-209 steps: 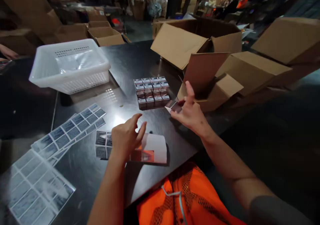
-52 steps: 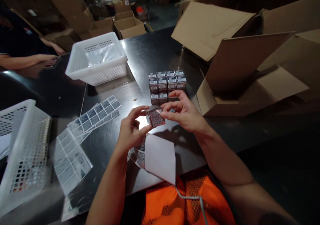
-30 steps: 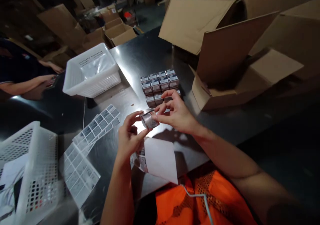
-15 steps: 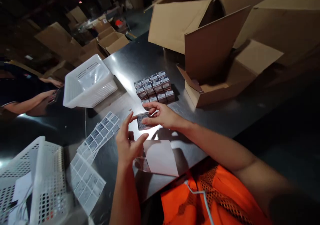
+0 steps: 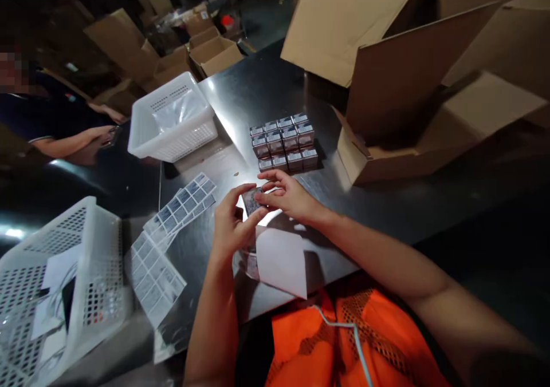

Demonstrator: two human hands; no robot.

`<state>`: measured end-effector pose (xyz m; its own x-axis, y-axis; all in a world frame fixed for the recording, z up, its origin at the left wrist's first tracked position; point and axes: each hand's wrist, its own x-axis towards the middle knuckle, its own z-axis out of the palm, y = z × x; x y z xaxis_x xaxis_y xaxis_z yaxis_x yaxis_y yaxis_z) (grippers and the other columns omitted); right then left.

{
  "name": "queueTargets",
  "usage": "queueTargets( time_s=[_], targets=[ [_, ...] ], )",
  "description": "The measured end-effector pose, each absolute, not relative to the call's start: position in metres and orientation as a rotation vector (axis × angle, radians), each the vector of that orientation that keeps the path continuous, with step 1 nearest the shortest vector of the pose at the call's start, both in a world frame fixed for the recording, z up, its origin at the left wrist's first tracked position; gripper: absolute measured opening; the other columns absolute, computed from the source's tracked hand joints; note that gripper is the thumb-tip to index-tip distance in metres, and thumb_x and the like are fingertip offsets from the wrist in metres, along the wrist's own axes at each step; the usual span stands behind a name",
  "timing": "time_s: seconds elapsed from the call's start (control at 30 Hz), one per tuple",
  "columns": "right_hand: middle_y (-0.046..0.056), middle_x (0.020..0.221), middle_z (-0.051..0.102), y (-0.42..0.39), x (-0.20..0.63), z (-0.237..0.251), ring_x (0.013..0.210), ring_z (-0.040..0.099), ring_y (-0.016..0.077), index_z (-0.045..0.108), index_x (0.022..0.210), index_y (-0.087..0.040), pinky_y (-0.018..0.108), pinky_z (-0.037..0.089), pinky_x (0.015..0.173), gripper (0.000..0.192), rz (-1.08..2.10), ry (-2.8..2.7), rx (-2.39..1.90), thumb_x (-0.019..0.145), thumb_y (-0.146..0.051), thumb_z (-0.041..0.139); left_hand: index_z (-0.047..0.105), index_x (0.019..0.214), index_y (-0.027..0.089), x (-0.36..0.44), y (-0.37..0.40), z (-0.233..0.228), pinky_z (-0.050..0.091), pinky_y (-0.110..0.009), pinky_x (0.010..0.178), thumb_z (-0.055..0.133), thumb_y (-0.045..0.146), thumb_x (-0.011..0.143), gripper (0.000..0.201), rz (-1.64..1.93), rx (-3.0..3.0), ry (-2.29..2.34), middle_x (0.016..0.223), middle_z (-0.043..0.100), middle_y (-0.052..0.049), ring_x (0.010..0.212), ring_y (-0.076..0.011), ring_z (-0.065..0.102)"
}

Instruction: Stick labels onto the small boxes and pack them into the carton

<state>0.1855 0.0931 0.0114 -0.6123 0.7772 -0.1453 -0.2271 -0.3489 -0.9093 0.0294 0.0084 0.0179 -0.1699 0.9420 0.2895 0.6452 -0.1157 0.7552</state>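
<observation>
Small box (image 5: 251, 203), one: pinched by left hand (image 5: 230, 221) and right hand (image 5: 287, 198), best kept steady; stacked boxes (image 5: 282, 141), one o'clock.

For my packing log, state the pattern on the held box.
The box shows a speckled grey face; best seen in the head view.

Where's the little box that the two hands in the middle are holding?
On the dark metal table, find the block of little boxes. Just below it in view, the left hand and right hand hold one small box. Unlike its neighbours, which stand together in rows, it's alone between fingers.
</observation>
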Motion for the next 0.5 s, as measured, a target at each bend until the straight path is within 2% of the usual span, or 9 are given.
queueTargets(
  time_s=[0.1, 0.2, 0.27, 0.33, 0.37, 0.43, 0.5],
  targets=[
    [-0.001, 0.095, 0.062, 0.097, 0.185, 0.005, 0.075, 0.063, 0.0093, 0.06, 0.098, -0.019, 0.021, 0.056, 0.063, 0.046, 1.908, -1.427, -0.716, 0.065, -0.033, 0.09, 0.068, 0.115, 0.023, 0.03, 0.009, 0.016, 0.031, -0.019, 0.044, 0.079, 0.05, 0.075, 0.05, 1.181, 1.779, 1.846, 0.103, 0.072, -0.004, 0.047, -0.004, 0.041],
    [-0.002, 0.088, 0.061, 0.096, 0.196, 0.012, 0.071, 0.062, 0.0127, 0.059, 0.099, -0.021, 0.025, 0.055, 0.059, 0.051, 1.867, -1.651, -0.718, 0.06, -0.031, 0.09, 0.066, 0.121, 0.025, 0.03, 0.004, 0.015, 0.028, -0.02, 0.041, 0.087, 0.051, 0.063, 0.068, 1.147, 1.85, 1.724, 0.119, 0.071, -0.008, 0.044, -0.0021, 0.036],
    [-0.003, 0.086, 0.062, 0.093, 0.216, 0.027, 0.071, 0.063, 0.0155, 0.058, 0.108, -0.024, 0.03, 0.056, 0.061, 0.058, 1.763, -1.741, -0.734, 0.059, -0.029, 0.089, 0.06, 0.13, 0.028, 0.028, 0.0, 0.015, 0.025, -0.02, 0.038, 0.088, 0.055, 0.058, 0.082, 1.3, 1.811, 1.647, 0.135, 0.063, -0.012, 0.042, 0.0, 0.032],
    [-0.001, 0.088, 0.062, 0.091, 0.248, 0.048, 0.079, 0.063, 0.0179, 0.059, 0.117, -0.027, 0.032, 0.057, 0.069, 0.062, 1.425, -1.831, -0.757, 0.062, -0.025, 0.086, 0.054, 0.136, 0.03, 0.023, -0.002, 0.014, 0.022, -0.021, 0.038, 0.079, 0.056, 0.07, 0.075, 1.454, 1.718, 1.576, 0.144, 0.057, -0.014, 0.041, 0.0005, 0.028],
    [0.0, 0.091, 0.063, 0.092, 0.268, 0.059, 0.082, 0.063, 0.0184, 0.061, 0.119, -0.027, 0.032, 0.057, 0.073, 0.06, 1.204, -1.865, -0.789, 0.064, -0.023, 0.084, 0.056, 0.135, 0.029, 0.02, -0.003, 0.015, 0.022, -0.021, 0.038, 0.073, 0.055, 0.077, 0.065, 1.5, 1.686, 1.59, 0.141, 0.06, -0.012, 0.04, -0.0001, 0.028],
    [0.003, 0.094, 0.063, 0.101, 0.314, 0.077, 0.084, 0.063, 0.0194, 0.067, 0.113, -0.023, 0.033, 0.055, 0.076, 0.048, 0.752, -1.892, -0.938, 0.067, -0.021, 0.08, 0.061, 0.127, 0.026, 0.016, -0.005, 0.016, 0.023, -0.022, 0.04, 0.062, 0.05, 0.088, 0.046, 1.53, 1.661, 1.704, 0.125, 0.069, -0.008, 0.04, -0.0022, 0.029],
    [0.006, 0.097, 0.065, 0.121, 0.359, 0.086, 0.087, 0.062, 0.022, 0.07, 0.109, -0.018, 0.036, 0.052, 0.081, 0.04, 0.39, -1.912, -1.158, 0.07, -0.019, 0.078, 0.067, 0.118, 0.024, 0.015, -0.007, 0.017, 0.025, -0.024, 0.041, 0.056, 0.046, 0.092, 0.036, 1.481, 1.69, 1.879, 0.109, 0.074, -0.004, 0.04, -0.0041, 0.03]
  ],
)
